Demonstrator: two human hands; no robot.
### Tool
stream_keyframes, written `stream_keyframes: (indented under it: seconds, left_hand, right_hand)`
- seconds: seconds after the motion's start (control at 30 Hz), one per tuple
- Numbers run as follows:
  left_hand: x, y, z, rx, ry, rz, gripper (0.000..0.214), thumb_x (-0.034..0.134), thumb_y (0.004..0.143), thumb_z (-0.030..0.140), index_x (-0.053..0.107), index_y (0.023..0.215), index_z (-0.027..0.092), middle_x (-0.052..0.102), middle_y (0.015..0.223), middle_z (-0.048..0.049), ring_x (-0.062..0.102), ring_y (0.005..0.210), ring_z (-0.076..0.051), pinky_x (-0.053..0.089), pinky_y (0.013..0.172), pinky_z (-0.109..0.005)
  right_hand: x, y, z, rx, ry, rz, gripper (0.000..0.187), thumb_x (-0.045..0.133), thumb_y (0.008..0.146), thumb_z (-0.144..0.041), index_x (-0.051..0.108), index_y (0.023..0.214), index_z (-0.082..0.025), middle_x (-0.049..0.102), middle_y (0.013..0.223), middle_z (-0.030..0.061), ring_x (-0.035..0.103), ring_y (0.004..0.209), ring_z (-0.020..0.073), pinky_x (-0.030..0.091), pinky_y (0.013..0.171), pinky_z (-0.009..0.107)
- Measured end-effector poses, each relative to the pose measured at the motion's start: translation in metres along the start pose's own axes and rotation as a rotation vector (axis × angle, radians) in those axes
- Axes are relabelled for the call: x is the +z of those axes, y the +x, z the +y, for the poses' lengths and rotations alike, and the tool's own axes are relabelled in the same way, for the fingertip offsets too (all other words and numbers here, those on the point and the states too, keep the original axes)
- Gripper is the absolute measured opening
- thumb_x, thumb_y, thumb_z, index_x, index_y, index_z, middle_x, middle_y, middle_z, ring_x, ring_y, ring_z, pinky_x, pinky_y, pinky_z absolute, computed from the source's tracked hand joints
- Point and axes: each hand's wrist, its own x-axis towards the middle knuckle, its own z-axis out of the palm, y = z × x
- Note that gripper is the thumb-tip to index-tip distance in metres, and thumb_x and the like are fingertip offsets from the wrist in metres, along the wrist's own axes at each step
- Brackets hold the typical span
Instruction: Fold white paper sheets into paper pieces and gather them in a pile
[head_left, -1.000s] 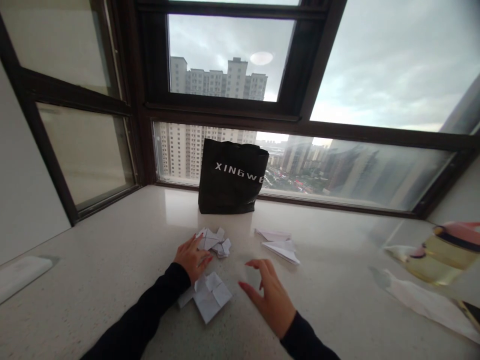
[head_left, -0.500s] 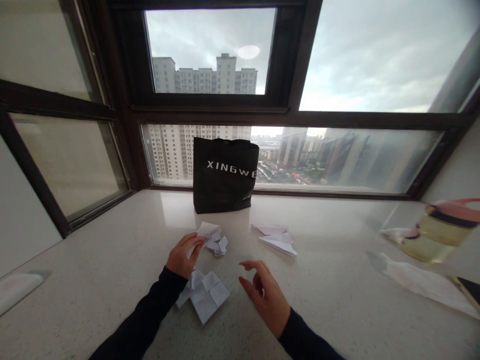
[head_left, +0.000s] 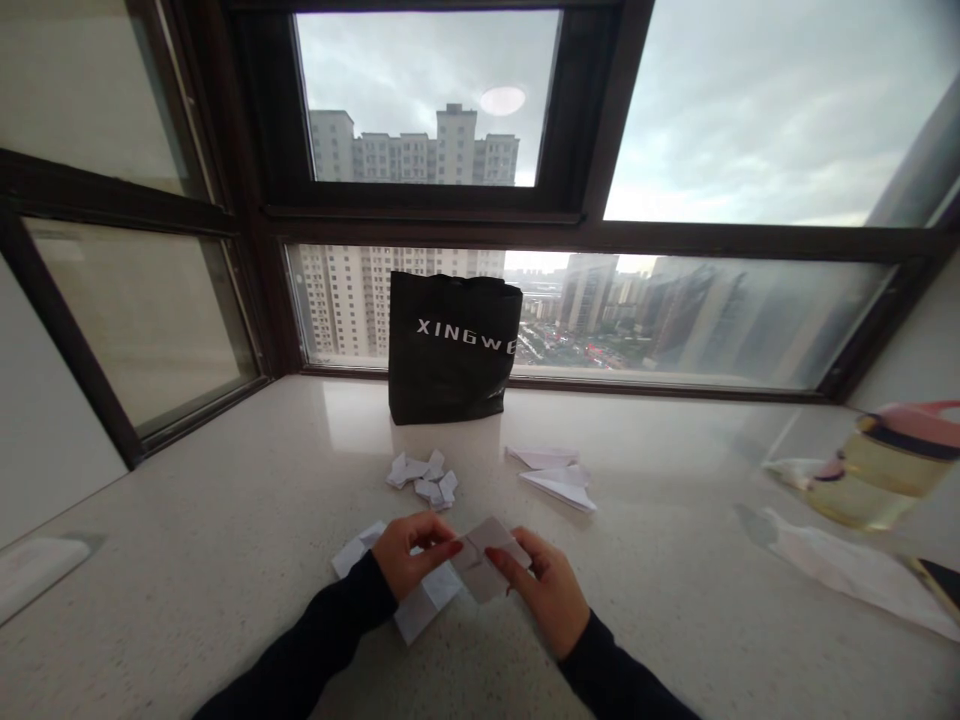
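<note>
A small folded paper square (head_left: 486,562) is held above the counter, pinched at its left side by my left hand (head_left: 415,553) and at its right side by my right hand (head_left: 551,590). Thumbs rest on its upper face. Beneath and beside my left forearm lie larger folded papers (head_left: 421,608), partly hidden by the hand. Farther off, several small folded paper pieces (head_left: 435,488) sit in a loose group. To their right are two white paper airplanes (head_left: 559,486), side by side.
A black bag (head_left: 454,370) with white letters stands against the window. At the right are a yellowish bottle (head_left: 874,475) with a pink lid, a crumpled white wrapper (head_left: 847,570) and the edge of a dark flat object (head_left: 943,580). A white object (head_left: 41,575) lies far left.
My left hand has picked up the folded paper square from the small group and brought it nearer and rightward. My right hand has closed on its other side.
</note>
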Motion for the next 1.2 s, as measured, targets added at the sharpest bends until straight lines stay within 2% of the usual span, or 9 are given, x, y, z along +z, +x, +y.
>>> stream_keyframes:
  seconds: [0.1,0.2,0.33,0.43,0.57,0.77,0.9,1.1,1.2]
  left_hand:
    - [-0.030,0.003,-0.001,0.002,0.126,-0.058,0.035,0.046,0.069,0.047,0.060,0.076,0.016,0.060,0.084,-0.0049,0.054,0.075,-0.014,0.039,0.058,-0.021]
    - [-0.067,0.000,-0.009,-0.160,0.402,0.074,0.040,0.045,0.068,0.050,0.057,0.085,0.015,0.058,0.077,-0.0034,0.051,0.065,-0.013,0.038,0.057,-0.023]
    - [-0.087,-0.011,-0.028,-0.292,0.742,0.039,0.043,0.057,0.052,0.053,0.056,0.071,0.014,0.052,0.065,-0.0012,0.049,0.064,-0.017,0.037,0.065,-0.031]
    - [-0.084,-0.014,-0.037,-0.326,0.759,-0.014,0.037,0.066,0.042,0.045,0.052,0.059,0.016,0.051,0.066,-0.0006,0.049,0.068,-0.019,0.034,0.069,-0.033]
    - [-0.081,-0.007,-0.036,-0.335,0.651,-0.025,0.034,0.061,0.050,0.044,0.045,0.063,0.017,0.051,0.063,0.0021,0.050,0.061,-0.015,0.037,0.057,-0.026]
    - [-0.068,0.002,-0.011,-0.254,0.006,0.136,0.052,0.061,0.057,0.046,0.039,0.095,0.019,0.058,0.077,-0.0006,0.054,0.058,-0.013,0.041,0.048,-0.023]
    - [-0.042,0.003,0.003,-0.237,-0.149,0.115,0.054,0.054,0.062,0.053,0.045,0.103,0.019,0.059,0.077,-0.0019,0.049,0.041,-0.009,0.037,0.037,-0.021]
    - [-0.005,0.000,-0.002,-0.146,-0.213,0.058,0.044,0.048,0.069,0.052,0.060,0.086,0.014,0.060,0.073,-0.0038,0.051,0.051,-0.011,0.040,0.045,-0.021]
    - [0.007,-0.001,-0.009,-0.023,-0.142,0.075,0.036,0.050,0.070,0.045,0.063,0.085,0.014,0.061,0.076,-0.0056,0.054,0.064,-0.015,0.042,0.059,-0.024]
  right_hand:
    - [0.000,0.000,0.000,0.029,0.007,0.006,0.027,0.050,0.072,-0.042,0.053,0.064,-0.017,0.050,0.053,-0.0027,0.046,0.047,0.0108,0.037,0.046,0.022]
    - [0.000,0.001,0.003,0.016,0.037,-0.001,0.028,0.047,0.074,-0.043,0.053,0.069,-0.017,0.052,0.057,-0.0012,0.048,0.049,0.0114,0.039,0.046,0.022]
    - [-0.001,0.002,0.005,-0.012,0.054,0.010,0.031,0.042,0.076,-0.046,0.053,0.075,-0.017,0.053,0.062,-0.0002,0.049,0.050,0.0115,0.039,0.045,0.022]
    - [0.000,0.002,0.006,-0.020,0.046,0.019,0.031,0.042,0.076,-0.046,0.053,0.074,-0.017,0.052,0.062,-0.0007,0.049,0.049,0.0114,0.039,0.044,0.022]
    - [-0.001,0.002,0.005,-0.035,0.047,0.020,0.030,0.042,0.076,-0.045,0.052,0.074,-0.017,0.051,0.062,-0.0010,0.049,0.048,0.0112,0.039,0.043,0.022]
    - [-0.002,-0.003,-0.004,-0.106,0.011,0.006,0.026,0.038,0.080,-0.040,0.050,0.071,-0.018,0.049,0.059,-0.0014,0.048,0.052,0.0122,0.038,0.047,0.023]
    - [0.001,-0.013,-0.017,-0.308,-0.119,0.059,0.022,0.038,0.081,-0.031,0.048,0.066,-0.019,0.046,0.060,-0.0006,0.046,0.059,0.0140,0.037,0.056,0.026]
    - [0.000,-0.019,-0.025,-0.445,-0.230,0.096,0.014,0.042,0.079,-0.024,0.052,0.071,-0.019,0.050,0.090,0.0071,0.044,0.087,0.0207,0.035,0.075,0.034]
    - [0.000,-0.015,-0.021,-0.376,-0.227,0.079,0.017,0.043,0.078,-0.028,0.053,0.068,-0.019,0.054,0.078,0.0050,0.047,0.078,0.0193,0.037,0.070,0.032]
